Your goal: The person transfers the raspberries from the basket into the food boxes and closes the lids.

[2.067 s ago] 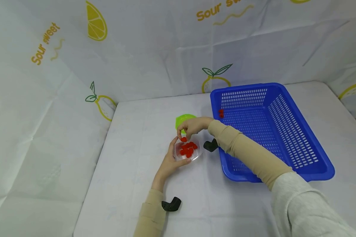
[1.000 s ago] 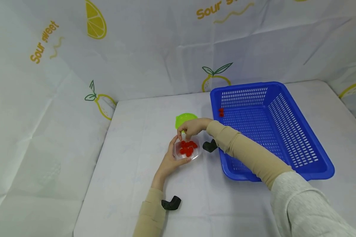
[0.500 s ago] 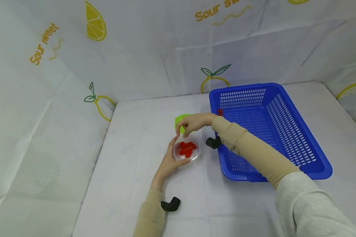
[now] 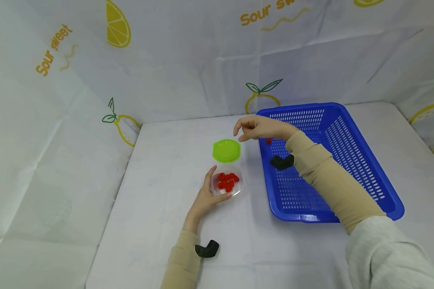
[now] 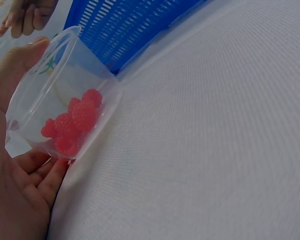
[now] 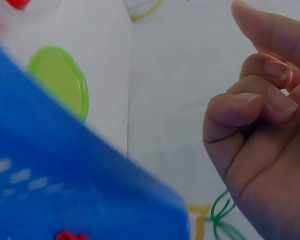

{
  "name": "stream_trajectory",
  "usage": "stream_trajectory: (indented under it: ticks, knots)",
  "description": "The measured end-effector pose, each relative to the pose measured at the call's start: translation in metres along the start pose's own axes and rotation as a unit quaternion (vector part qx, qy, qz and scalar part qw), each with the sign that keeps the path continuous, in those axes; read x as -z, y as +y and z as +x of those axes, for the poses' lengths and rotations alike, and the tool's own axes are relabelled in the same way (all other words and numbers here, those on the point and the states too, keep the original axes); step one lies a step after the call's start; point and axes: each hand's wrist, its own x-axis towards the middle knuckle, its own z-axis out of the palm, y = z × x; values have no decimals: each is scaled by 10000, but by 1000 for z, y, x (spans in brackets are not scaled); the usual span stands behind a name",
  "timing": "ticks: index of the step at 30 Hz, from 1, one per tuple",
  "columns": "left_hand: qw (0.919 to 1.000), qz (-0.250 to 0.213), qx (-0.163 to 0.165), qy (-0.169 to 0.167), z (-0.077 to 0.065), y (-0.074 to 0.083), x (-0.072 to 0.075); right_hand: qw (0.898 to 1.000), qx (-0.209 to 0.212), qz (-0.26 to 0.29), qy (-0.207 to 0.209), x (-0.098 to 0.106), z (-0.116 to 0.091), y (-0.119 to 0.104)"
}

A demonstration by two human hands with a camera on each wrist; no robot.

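Observation:
My left hand [image 4: 206, 199] holds a clear plastic container [image 4: 237, 190] on the table, thumb at one side and fingers at the other. Several red raspberries [image 5: 72, 120] lie at its bottom, visible through the wall in the left wrist view. Over the left back corner of a blue basket [image 4: 269, 188] hovers my right hand [image 4: 262, 127]. Its fingers are loosely bent, with nothing seen between them in the right wrist view. Below it, red raspberries [image 6: 72, 236] show inside the basket, partly cut off by that view's edge.
A bright green lid [image 4: 226, 151] lies flat just behind the container. The basket, with slotted walls, takes up the right part of the white-covered table. A white cloth with lemon prints [image 4: 264, 102] hangs behind the table.
My right hand has let go of a raspberry in the container, risen, and moved back and right to the basket's edge, uncovering the green lid. My left hand keeps its hold.

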Motion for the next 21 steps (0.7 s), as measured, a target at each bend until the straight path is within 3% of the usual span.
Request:
stream_trajectory:
  ticks: [7,14,17,21]
  knots:
    - [10000,8,-20,-80,-13,25,4,9896,71,1140,876,19,-10,43]
    - [9999,-59,-48,-67,-19,33,3,9604,-24,2326,1532,24,-13,75]
    - [10000,-56,-24,-77,-19,34,3,9494,-142,2536,1847,25,-13,83]
    - [9999,-6,-62,-79,-17,33,4,9442,-368,2476,2142,26,-16,93]
